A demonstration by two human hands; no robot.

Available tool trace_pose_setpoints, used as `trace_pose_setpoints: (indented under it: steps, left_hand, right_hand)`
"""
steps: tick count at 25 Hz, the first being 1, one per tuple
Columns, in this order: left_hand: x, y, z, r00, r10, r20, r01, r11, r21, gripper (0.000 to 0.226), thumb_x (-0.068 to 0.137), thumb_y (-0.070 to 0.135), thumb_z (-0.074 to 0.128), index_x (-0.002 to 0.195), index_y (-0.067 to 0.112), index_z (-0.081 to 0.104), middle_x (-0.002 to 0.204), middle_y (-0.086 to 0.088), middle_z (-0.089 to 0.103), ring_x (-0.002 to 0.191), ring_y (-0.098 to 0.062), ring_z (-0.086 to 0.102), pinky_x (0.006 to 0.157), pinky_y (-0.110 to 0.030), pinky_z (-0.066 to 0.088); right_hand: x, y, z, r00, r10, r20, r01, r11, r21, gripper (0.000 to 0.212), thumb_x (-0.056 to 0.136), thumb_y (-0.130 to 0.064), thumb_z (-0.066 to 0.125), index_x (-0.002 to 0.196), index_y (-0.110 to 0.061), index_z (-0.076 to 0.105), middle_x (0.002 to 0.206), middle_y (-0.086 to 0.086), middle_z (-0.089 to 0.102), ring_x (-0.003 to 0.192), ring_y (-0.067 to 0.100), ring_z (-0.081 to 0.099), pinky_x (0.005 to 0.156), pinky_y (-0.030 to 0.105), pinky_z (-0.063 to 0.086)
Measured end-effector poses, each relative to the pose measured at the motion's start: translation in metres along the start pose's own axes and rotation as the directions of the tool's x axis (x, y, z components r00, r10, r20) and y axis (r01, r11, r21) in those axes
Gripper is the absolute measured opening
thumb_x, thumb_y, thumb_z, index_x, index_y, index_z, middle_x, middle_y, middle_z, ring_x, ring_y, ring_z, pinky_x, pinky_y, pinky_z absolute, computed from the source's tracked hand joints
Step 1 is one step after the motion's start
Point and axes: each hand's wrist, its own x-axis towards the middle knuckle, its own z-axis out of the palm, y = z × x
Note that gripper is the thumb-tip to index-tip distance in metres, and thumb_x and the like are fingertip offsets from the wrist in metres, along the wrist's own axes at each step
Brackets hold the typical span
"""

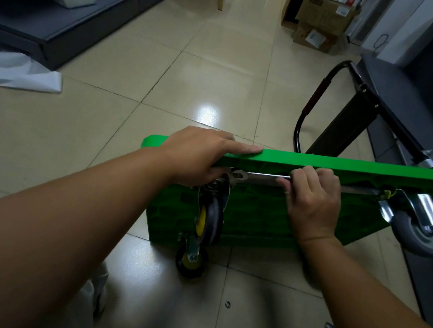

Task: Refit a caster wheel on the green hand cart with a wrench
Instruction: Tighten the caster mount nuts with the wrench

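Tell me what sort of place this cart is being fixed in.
Probably an indoor office or shop back room: glossy tiled floor, a dark sofa, and stacked cardboard boxes at the far end.

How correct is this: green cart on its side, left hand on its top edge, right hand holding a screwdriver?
Wrong tool: the head view shows the right hand holding a wrench, not a screwdriver. The green cart and left hand are as said.
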Motion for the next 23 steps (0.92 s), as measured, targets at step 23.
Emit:
trace_pose_setpoints:
  steps: [23]
  left_hand:
    - [0.005,0.008,0.013,0.993,-0.014,-0.117,0.032,0.987,0.157,0.065,0.088,0.064,0.055,0.149,0.05,0.038,0.118,0.011,0.066,0.088,-0.021,0.064,0.06,-0.034,0.049]
  right_hand:
    - [-0.249,-0.072,0.072,-0.07,0.584,0.809,-0.919,0.277,-0.279,0.022,0.099,-0.031,0.055,0.084,-0.015,0.063,0.08,0.007,0.062,0.087,0.034,0.061,0.079,0.037,0.045]
